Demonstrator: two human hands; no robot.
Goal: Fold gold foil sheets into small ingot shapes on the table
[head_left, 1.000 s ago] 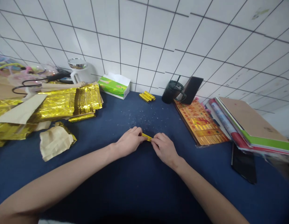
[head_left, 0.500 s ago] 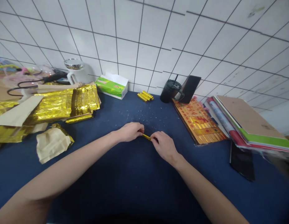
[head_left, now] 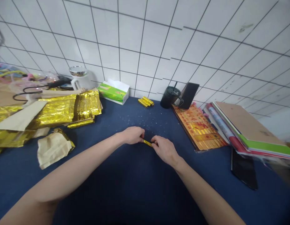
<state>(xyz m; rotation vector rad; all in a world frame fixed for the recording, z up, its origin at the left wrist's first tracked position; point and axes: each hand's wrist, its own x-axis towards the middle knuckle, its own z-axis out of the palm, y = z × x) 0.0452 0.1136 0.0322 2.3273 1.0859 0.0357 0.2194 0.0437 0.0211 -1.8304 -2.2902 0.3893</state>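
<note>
Small folded gold foil strip [head_left: 147, 143] at the middle of the dark blue table [head_left: 135, 190], pinched at its left end by the fingertips of the left hand [head_left: 132, 135] and at its right end by the right hand [head_left: 165, 149]. Farther off, by the tiled wall, a few finished gold folds [head_left: 146, 102]. Far left, a heap of gold foil sheets [head_left: 65, 107] beside a green tissue box [head_left: 113, 92].

I see a white tiled wall [head_left: 145, 37], dark grout, spanning 9 to 3 o'clock; dark blue tabletop [head_left: 135, 193] at 6, evenly lit.
</note>
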